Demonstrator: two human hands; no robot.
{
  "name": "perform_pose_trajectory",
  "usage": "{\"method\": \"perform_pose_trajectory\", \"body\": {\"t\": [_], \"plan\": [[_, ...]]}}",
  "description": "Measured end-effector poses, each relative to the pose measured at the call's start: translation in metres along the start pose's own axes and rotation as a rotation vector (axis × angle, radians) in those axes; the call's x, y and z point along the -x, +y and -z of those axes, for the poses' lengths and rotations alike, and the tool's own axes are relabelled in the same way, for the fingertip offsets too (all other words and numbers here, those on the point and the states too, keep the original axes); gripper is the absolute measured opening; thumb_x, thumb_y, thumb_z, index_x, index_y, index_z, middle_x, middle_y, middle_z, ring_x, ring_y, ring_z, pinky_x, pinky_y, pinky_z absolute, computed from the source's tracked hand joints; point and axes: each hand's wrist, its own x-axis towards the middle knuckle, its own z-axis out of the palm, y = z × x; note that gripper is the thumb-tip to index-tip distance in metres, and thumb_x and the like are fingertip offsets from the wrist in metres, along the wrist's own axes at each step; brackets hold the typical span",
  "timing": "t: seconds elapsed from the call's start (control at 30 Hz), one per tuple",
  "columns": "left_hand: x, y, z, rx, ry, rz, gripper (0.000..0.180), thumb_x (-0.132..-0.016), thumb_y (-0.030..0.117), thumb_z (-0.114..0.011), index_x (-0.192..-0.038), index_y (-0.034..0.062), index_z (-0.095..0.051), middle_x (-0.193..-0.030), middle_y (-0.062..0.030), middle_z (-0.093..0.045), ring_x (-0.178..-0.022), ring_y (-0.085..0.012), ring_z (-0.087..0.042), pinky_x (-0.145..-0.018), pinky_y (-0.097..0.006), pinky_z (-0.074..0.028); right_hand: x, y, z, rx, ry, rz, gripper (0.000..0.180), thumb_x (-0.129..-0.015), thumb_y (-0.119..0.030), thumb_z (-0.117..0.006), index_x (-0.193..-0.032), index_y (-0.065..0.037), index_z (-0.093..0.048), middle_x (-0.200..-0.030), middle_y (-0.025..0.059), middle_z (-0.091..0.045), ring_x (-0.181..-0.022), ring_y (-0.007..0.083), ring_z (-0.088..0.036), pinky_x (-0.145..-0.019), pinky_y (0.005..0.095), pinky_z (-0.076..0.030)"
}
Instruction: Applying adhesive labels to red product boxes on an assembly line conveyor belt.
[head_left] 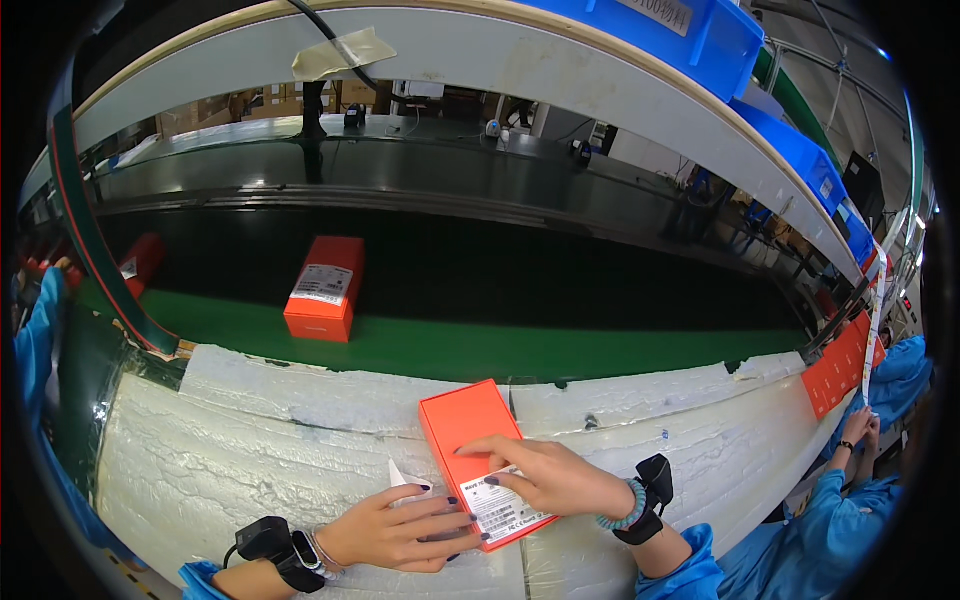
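An orange-red carton [470, 415] lies flat on the padded bench in front of me, tilted slightly. A white printed label [503, 512] covers its near end. My right hand [560, 478] rests over the carton with fingers extended, its fingertips on the top and at the label. My left hand [405, 530] reaches in from the left, fingers stretched and apart, tips at the carton's left edge beside the label. A small pointed white paper piece [402, 474] shows behind the left fingers; whether they touch it I cannot tell.
Beyond the bench runs a dark green conveyor belt [480, 340] carrying another labelled orange-red box [325, 285]. Blue bins [690, 40] stand on the shelf above. Orange-red cartons [840, 368] are at the right, near another person's hands [862, 428]. A blue sleeve [38, 340] shows far left.
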Motion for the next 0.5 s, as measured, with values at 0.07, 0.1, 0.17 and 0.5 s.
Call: {"method": "perform_pose_trajectory", "body": {"t": [0.07, 0.1, 0.17, 0.5], "plan": [[0.000, 0.000, 0.001, 0.028, -0.011, 0.012, 0.035, -0.088, 0.040, -0.056, -0.122, 0.0300, -0.061, -0.120, 0.0071, -0.059, -0.109, -0.0113, -0.053, -0.099, -0.031, -0.038, 0.001, -0.002, -0.007, 0.039, 0.012, 0.018, 0.047, -0.086, -0.002, -0.053, -0.131, -0.010, -0.046, -0.092, 0.0108, -0.060, -0.081, 0.0275, -0.062, -0.070, 0.0352, -0.049], [-0.001, -0.001, 0.001, 0.060, -0.024, 0.020, 0.035, -0.088, 0.040, -0.056, -0.121, 0.0301, -0.061, -0.121, 0.0066, -0.059, -0.111, -0.0122, -0.053, -0.100, -0.032, -0.037, 0.004, -0.002, -0.014, 0.225, 0.086, 0.073, 0.049, -0.083, -0.003, -0.055, -0.131, -0.010, -0.047, -0.098, 0.0111, -0.059, -0.085, 0.0272, -0.061, -0.071, 0.0342, -0.049], [-0.003, -0.001, 0.001, 0.068, -0.005, 0.021, 0.034, -0.088, 0.039, -0.057, -0.120, 0.0304, -0.062, -0.121, 0.0061, -0.059, -0.112, -0.0126, -0.053, -0.100, -0.033, -0.037, 0.012, -0.012, -0.030, 0.592, 0.171, 0.072, 0.047, -0.078, -0.007, -0.058, -0.125, -0.010, -0.052, -0.114, 0.0131, -0.055, -0.098, 0.0272, -0.056, -0.080, 0.0381, -0.048], [0.007, -0.001, -0.010, 0.085, 0.139, 0.061, 0.032, -0.079, 0.037, -0.066, -0.110, 0.0264, -0.063, -0.105, 0.0043, -0.059, -0.110, -0.0143, -0.052, -0.100, -0.037, -0.036, 0.017, 0.012, -0.035, 0.578, 0.170, 0.278, 0.033, -0.088, -0.031, -0.052, -0.114, -0.013, -0.059, -0.134, 0.0043, -0.051, -0.133, 0.0341, -0.036, -0.110, 0.0586, -0.018]]}}
